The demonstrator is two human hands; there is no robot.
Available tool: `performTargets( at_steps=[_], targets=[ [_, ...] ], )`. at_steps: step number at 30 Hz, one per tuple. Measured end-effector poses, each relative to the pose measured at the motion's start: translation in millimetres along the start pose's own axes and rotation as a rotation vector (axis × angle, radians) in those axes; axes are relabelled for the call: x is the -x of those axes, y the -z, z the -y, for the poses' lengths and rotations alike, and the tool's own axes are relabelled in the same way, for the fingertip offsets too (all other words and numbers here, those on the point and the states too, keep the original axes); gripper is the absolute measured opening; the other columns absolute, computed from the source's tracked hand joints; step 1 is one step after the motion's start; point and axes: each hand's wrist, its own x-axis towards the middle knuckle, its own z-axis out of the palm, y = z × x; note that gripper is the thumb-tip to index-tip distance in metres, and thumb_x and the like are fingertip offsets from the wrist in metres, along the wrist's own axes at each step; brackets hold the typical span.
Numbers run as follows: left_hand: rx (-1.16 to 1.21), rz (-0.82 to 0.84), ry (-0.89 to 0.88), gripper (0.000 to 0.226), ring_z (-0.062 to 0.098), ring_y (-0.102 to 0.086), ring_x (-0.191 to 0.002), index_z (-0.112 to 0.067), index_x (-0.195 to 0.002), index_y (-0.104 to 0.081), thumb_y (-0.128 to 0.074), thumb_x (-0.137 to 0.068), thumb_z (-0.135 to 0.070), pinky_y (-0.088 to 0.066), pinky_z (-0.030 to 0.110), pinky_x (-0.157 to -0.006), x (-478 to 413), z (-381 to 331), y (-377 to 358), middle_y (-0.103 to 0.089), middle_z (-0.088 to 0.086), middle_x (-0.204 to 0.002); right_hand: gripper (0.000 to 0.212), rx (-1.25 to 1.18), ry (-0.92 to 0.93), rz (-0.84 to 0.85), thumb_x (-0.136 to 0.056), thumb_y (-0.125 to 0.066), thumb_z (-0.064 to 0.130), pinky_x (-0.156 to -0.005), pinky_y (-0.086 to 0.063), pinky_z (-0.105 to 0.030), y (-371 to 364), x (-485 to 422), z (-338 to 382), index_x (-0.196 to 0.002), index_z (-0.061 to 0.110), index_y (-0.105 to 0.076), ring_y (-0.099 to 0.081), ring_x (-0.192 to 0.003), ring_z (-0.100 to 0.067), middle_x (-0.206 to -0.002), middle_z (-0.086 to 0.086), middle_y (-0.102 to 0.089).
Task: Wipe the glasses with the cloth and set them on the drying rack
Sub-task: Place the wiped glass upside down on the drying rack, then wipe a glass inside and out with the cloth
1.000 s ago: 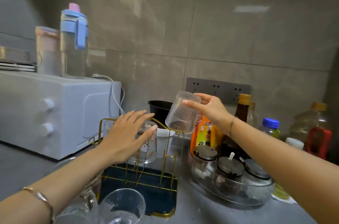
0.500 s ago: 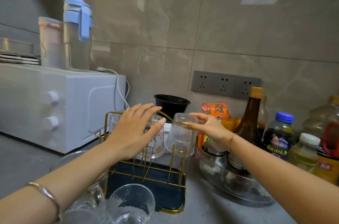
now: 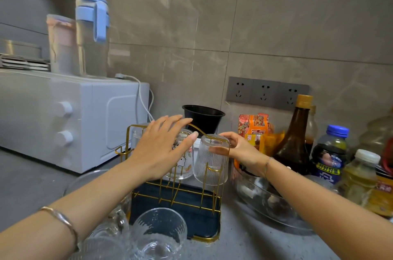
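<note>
Rack: gold wire drying rack with a dark blue tray [image 3: 191, 215]; it stands on the grey desk [image 3: 244, 236], between the white microwave oven [image 3: 63, 119] and a clear round tray of bottles [image 3: 265, 202].
Ribbed glass: ribbed clear glass [image 3: 211, 164]; we see it upside down over a peg at the right side of the rack.
Right hand: right hand [image 3: 242, 150] holds this ribbed glass near its upper end, with the thumb on the front and the fingers behind.
Left hand: left hand [image 3: 161, 149] holds nothing; its fingers are straight and spread in front of a clear glass with cartoon print [image 3: 184, 166].
Printed glass: upside down on the rack, just beside the ribbed one; we cannot tell if the palm touches it.
Near edge: several clear glasses [image 3: 159, 230] stand in front of the rack, blurred.
Behind rack: black round bowl [image 3: 203, 117], near the wall.
</note>
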Motion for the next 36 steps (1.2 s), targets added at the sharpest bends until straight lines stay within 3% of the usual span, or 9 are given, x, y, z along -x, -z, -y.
performTargets(
  at_steps=[6, 12, 15, 18, 20, 25, 30, 34, 36],
  targets=[
    [-0.010, 0.009, -0.001, 0.080, 0.010, -0.016, -0.144, -0.040, -0.148, -0.022, -0.001, -0.079, -0.074, -0.013, 0.037, -0.119, 0, 1, 0, -0.025, -0.012, -0.155, 0.078, -0.006, -0.018, 0.041, -0.054, -0.079, 0.045, -0.099, -0.047, -0.033, 2, -1, 3, -0.122, 0.028, -0.047, -0.053, -0.119, -0.017, -0.128, 0.000, -0.055],
    [-0.017, 0.011, 0.004, 0.084, 0.013, -0.015, -0.146, -0.040, -0.149, -0.021, 0.001, -0.077, -0.077, -0.011, 0.038, -0.119, 0, 0, 0, -0.023, -0.011, -0.157, 0.074, -0.069, -0.027, 0.012, -0.066, -0.069, 0.046, -0.100, -0.046, -0.036, 9, 7, 10, -0.133, 0.021, -0.048, -0.049, -0.124, -0.019, -0.136, -0.003, -0.051],
    [-0.042, 0.057, 0.019, 0.087, 0.014, -0.002, -0.150, -0.043, -0.150, -0.011, 0.003, -0.073, -0.080, -0.004, 0.040, -0.119, 2, -2, 4, -0.007, -0.013, -0.161, 0.055, -0.080, 0.018, -0.102, -0.082, -0.067, 0.039, -0.090, -0.044, -0.025, 16, 14, 22, -0.130, 0.020, -0.051, -0.048, -0.119, -0.013, -0.132, 0.001, -0.053],
    [-0.080, 0.159, 0.043, 0.090, 0.013, 0.013, -0.148, -0.045, -0.149, 0.003, 0.005, -0.067, -0.082, -0.001, 0.040, -0.118, 5, -6, 13, 0.018, -0.019, -0.153, 0.053, -0.035, 0.045, -0.138, -0.083, -0.068, 0.037, -0.101, -0.042, -0.032, 26, 28, 33, -0.130, 0.021, -0.051, -0.047, -0.126, -0.017, -0.134, -0.001, -0.052],
    [-0.058, 0.215, 0.043, 0.093, 0.014, 0.016, -0.147, -0.044, -0.149, 0.006, 0.002, -0.066, -0.084, -0.003, 0.042, -0.118, 11, -10, 23, 0.023, -0.020, -0.149, 0.052, -0.010, 0.072, -0.145, -0.083, -0.067, 0.036, -0.106, -0.038, -0.033, 31, 44, 44, -0.131, 0.023, -0.051, -0.043, -0.130, -0.018, -0.138, -0.001, -0.048],
    [-0.032, 0.244, -0.012, 0.095, 0.005, 0.011, -0.146, -0.041, -0.152, -0.004, -0.005, -0.069, -0.088, 0.000, 0.030, -0.115, 51, -21, 47, 0.015, -0.022, -0.153, 0.045, -0.036, 0.131, -0.100, -0.082, -0.069, 0.032, -0.106, -0.037, -0.031, 20, 92, 76, -0.124, 0.029, -0.054, -0.045, -0.129, -0.015, -0.137, 0.002, -0.049],
    [0.048, 0.266, 0.021, 0.099, -0.006, 0.001, -0.143, -0.044, -0.151, -0.015, -0.019, -0.065, -0.093, -0.008, 0.024, -0.116, 105, -32, 81, 0.002, -0.029, -0.153, 0.041, -0.064, 0.137, 0.054, -0.078, -0.073, 0.027, -0.106, -0.041, -0.030, -23, 147, 98, -0.114, 0.036, -0.056, -0.050, -0.122, -0.008, -0.127, 0.013, -0.055],
    [0.118, 0.202, 0.090, 0.107, -0.011, -0.009, -0.140, -0.043, -0.148, -0.021, -0.030, -0.057, -0.098, -0.014, 0.020, -0.115, 156, -29, 105, -0.010, -0.030, -0.152, 0.042, -0.099, 0.114, 0.193, -0.081, -0.073, 0.018, -0.090, -0.046, -0.012, -69, 189, 105, -0.117, 0.030, -0.057, -0.053, -0.115, 0.002, -0.121, 0.018, -0.057],
    [0.176, 0.176, 0.140, 0.112, -0.009, -0.014, -0.140, -0.042, -0.148, -0.020, -0.039, -0.053, -0.099, -0.017, 0.021, -0.116, 176, -24, 108, -0.013, -0.029, -0.153, 0.041, -0.121, 0.116, 0.230, -0.081, -0.073, 0.015, -0.090, -0.046, -0.010, -90, 203, 102, -0.117, 0.028, -0.057, -0.054, -0.113, 0.004, -0.120, 0.017, -0.059]
  ],
)
